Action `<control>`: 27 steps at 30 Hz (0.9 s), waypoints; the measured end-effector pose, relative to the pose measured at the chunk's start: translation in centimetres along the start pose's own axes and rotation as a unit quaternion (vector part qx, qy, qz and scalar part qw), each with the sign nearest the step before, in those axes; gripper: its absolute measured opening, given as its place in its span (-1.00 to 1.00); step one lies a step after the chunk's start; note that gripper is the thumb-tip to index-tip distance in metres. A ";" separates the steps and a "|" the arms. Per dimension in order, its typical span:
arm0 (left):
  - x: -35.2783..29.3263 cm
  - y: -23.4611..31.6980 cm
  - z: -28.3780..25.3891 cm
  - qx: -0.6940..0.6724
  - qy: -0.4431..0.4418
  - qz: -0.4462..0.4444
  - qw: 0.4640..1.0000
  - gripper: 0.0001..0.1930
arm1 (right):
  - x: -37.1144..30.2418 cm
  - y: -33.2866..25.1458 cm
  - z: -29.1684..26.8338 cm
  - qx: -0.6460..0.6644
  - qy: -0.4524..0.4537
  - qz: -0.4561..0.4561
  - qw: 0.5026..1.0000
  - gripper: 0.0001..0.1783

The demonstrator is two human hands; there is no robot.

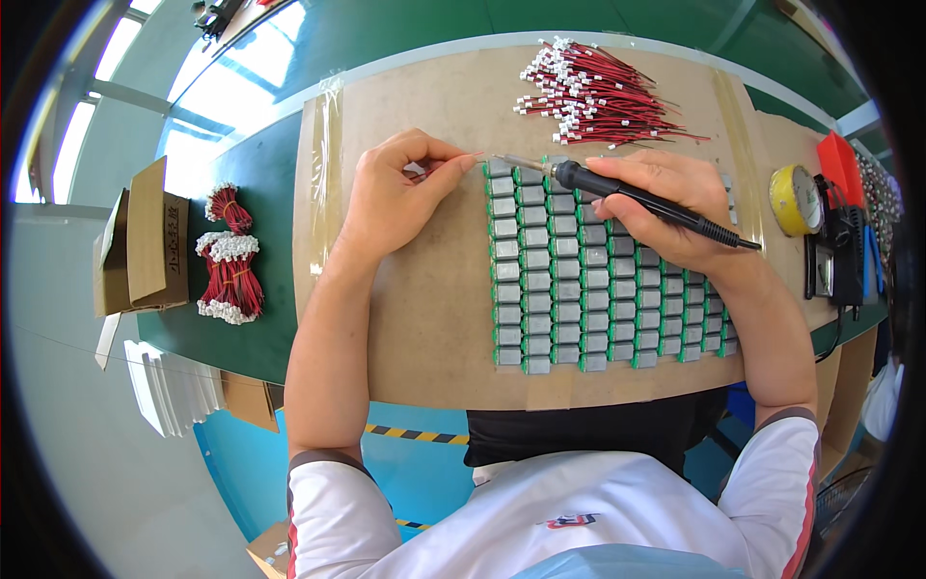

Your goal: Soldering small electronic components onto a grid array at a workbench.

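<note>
My left hand [397, 193] pinches a thin red wire [478, 153] between thumb and forefinger; the rest of that lead is mostly hidden in the fingers. My right hand [680, 198] is wrapped round the black handle of a soldering iron [581, 179]. Its metal tip points left and lies close to the wire's end, above the far left corner of a block of small parts. These small grey metal parts with green edges [565, 301] stand in tight staggered rows on the brown board [424, 318]. Whether tip and wire touch, I cannot tell.
Loose red-and-black leads with white connectors [588, 96] lie in a pile at the far side. Tied lead bundles [230, 275] and an open cardboard box [159, 241] are at left. A yellow tape roll [795, 200] and a red bin [841, 169] stand at right.
</note>
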State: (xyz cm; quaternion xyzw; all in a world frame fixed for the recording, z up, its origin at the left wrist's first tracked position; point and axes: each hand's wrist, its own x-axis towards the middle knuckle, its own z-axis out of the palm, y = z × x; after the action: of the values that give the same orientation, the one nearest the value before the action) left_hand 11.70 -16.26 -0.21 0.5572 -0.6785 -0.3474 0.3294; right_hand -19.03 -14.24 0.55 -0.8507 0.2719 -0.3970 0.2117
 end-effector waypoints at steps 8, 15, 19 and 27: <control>-0.1 -0.5 0.1 -0.025 0.008 0.042 0.999 -0.86 | -0.2 0.1 0.1 0.010 0.007 -0.001 1.000 -0.61; -0.3 -0.5 -0.1 -0.005 0.010 0.069 0.998 -0.91 | -0.3 0.0 0.3 0.014 0.007 -0.006 1.000 -0.59; -0.3 -0.5 -0.2 -0.008 -0.004 0.084 0.996 -0.93 | -0.3 -0.2 0.1 0.014 0.000 -0.020 1.000 -0.59; -0.3 -0.7 0.0 -0.011 -0.007 0.098 0.995 -0.97 | -0.1 -0.5 0.1 0.018 -0.017 -0.022 0.999 -0.59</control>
State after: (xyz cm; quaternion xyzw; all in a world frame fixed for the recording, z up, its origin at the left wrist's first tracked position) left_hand 12.12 -16.03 -0.80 0.4818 -0.7284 -0.3246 0.3632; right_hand -18.84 -13.76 0.69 -0.8592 0.2420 -0.3916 0.2232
